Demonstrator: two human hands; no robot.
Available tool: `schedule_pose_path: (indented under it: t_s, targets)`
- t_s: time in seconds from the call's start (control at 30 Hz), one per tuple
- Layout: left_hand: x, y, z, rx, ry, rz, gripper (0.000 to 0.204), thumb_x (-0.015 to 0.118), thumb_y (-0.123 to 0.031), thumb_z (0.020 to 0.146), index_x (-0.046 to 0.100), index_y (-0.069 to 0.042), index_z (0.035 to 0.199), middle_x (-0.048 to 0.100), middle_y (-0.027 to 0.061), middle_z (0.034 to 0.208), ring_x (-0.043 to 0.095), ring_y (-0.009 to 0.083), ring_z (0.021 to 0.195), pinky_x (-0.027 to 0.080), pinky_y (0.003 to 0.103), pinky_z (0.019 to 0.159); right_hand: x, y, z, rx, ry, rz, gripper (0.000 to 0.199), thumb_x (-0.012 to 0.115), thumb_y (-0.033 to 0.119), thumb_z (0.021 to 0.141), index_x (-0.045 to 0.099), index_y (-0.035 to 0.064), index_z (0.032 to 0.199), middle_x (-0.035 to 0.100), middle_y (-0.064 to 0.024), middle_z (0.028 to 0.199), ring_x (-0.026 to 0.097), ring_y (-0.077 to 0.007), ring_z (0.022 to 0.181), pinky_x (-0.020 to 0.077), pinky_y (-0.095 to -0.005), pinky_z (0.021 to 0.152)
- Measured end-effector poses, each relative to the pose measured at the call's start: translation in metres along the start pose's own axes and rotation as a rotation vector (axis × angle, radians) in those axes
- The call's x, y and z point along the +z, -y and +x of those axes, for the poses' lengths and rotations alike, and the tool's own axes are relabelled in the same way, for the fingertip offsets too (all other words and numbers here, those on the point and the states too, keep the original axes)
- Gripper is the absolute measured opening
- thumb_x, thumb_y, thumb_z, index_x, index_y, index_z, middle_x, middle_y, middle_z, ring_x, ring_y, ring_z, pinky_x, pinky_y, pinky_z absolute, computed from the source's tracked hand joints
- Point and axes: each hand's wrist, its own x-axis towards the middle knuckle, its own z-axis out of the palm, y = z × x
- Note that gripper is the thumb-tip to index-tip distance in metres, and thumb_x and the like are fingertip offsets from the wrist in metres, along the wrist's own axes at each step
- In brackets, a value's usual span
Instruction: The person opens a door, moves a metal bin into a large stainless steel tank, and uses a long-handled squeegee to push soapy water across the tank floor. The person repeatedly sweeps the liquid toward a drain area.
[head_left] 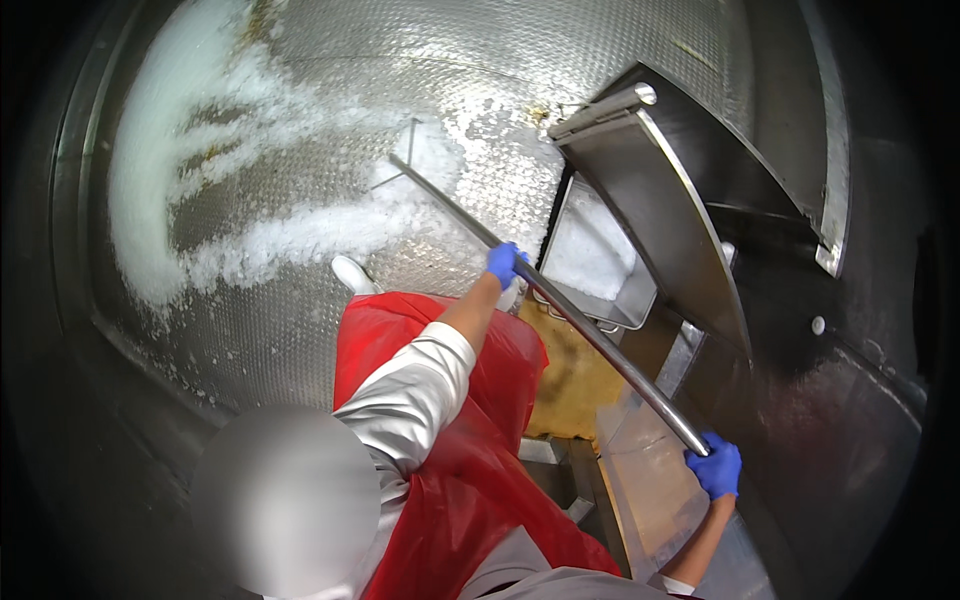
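Note:
Both my gloved hands are closed around a long metal-handled scraper [600, 340]. My left hand [505, 262], in a blue glove, grips the shaft partway along. Lower right, my right hand [714, 466], gloved the same, wraps the shaft's near end. The pole slants up and left to a thin crossbar head, which rests among loose white grains [300, 230] that look like crushed ice. These lie in a thick curved band across the dimpled metal floor [270, 310]. More of the white stuff fills a metal bin [637, 300] right of my left hand.
A tilted metal panel [660, 220] overhangs the bin, with dark metal walls beyond. Below the bin is a yellowish-brown surface [565, 375]. My red apron [440, 330] and a white shoe [352, 276] show. A blurred pale rounded shape [290, 500] covers the lower left.

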Motion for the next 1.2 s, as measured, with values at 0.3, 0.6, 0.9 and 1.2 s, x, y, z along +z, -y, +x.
schedule_pose_path:
  t_s: [0.3, 0.6, 0.9, 1.2]
  targets:
    - [0.184, 0.245, -0.071, -0.414, 0.173, 0.056, 0.006, 0.052, -0.01, 0.092, 0.051, -0.006, 0.088, 0.052, 0.0103, 0.073, 0.057, 0.0256, 0.067, 0.054, 0.041, 0.067, -0.108, -0.145, -0.123, 0.382, -0.233, 0.045, 0.026, 0.08, 0.015, 0.061, 0.071, 0.0001, 0.081, 0.064, -0.0124, 0.062, 0.061, -0.0177, 0.057, 0.0503, -0.0345, 0.059]
    - [0.12, 0.225, -0.169, -0.331, 0.346, -0.018, 0.005, 0.049, -0.008, 0.09, 0.053, -0.006, 0.088, 0.055, 0.0109, 0.074, 0.058, 0.0246, 0.066, 0.054, 0.039, 0.067, -0.071, -0.195, -0.179, 0.42, -0.124, 0.051, 0.034, 0.086, 0.019, 0.057, 0.069, 0.0004, 0.08, 0.068, -0.0118, 0.072, 0.063, -0.0192, 0.062, 0.0519, -0.0353, 0.063]
    - [-0.236, -0.14, -0.093, 0.179, -0.03, -0.17, 0.02, 0.048, -0.011, 0.09, 0.051, -0.009, 0.07, 0.049, 0.0087, 0.062, 0.053, 0.0243, 0.056, 0.051, 0.041, 0.055, 0.099, 0.113, 0.007, -0.145, 0.165, 0.148, 0.031, 0.083, 0.031, 0.063, 0.076, 0.011, 0.085, 0.068, -0.0136, 0.07, 0.068, -0.0259, 0.063, 0.0539, -0.0373, 0.064]
    - [-0.582, -0.461, -0.162, 0.457, -0.42, -0.173, 0.019, 0.049, -0.017, 0.097, 0.052, -0.009, 0.08, 0.052, 0.0059, 0.062, 0.057, 0.023, 0.058, 0.054, 0.038, 0.062, 0.183, 0.655, -0.016, -0.922, 0.166, 0.086, 0.02, 0.066, 0.03, 0.081, 0.064, 0.0101, 0.082, 0.067, -0.017, 0.075, 0.066, -0.0386, 0.072, 0.0534, -0.0493, 0.066]
